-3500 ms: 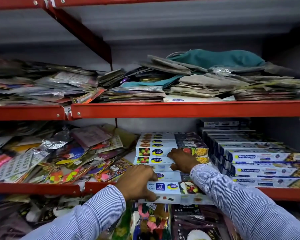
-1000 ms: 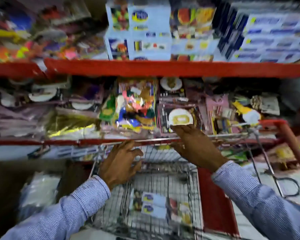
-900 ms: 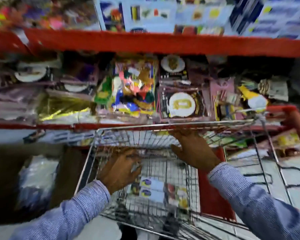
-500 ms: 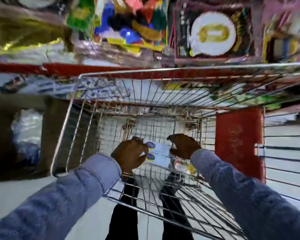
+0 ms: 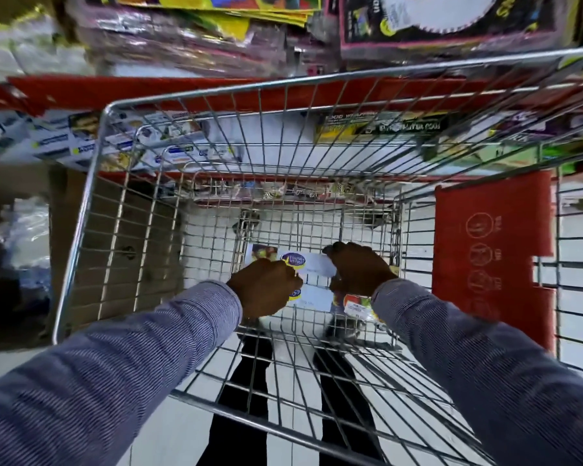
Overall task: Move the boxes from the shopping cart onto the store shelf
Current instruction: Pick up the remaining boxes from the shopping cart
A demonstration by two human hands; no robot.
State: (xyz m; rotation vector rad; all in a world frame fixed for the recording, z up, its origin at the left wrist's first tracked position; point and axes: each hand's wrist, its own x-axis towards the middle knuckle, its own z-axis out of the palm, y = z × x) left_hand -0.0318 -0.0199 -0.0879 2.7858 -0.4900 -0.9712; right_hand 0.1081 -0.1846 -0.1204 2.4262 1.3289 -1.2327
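2 boxes [image 5: 308,280], long and narrow, white card with a blue and yellow oval logo and fruit print at the ends. Only 1 view, the head camera.

Head view, item 1: boxes. They lie flat, side by side, on the wire floor of the shopping cart [image 5: 81,237], directly under both hands. No other stock shows in the basket.

Item 2: left hand [image 5: 266,287]. Curled closed over the left portion of the boxes, fingers tucked under and out of sight. It appears to be gripping them, though how many cannot be told.

Item 3: right hand [image 5: 359,269]. Curled over the right portion, fingers bent down at the far edge of the box furthest from the person. A printed end sticks out just past this wrist.

Item 4: store shelf [image 5: 182,92]. Red-edged, beyond and above both hands, past the cart's far rim, crowded with packets.

Handling, judged: light, stiff cardboard, likely roll-wrap cartons; smooth printed faces may slide against each other. Walls could dent under a hard squeeze. Best hold is 1 hand near each end, pressing the pair together along the long edges, lifted level so neither slips free on the way up over the rim.
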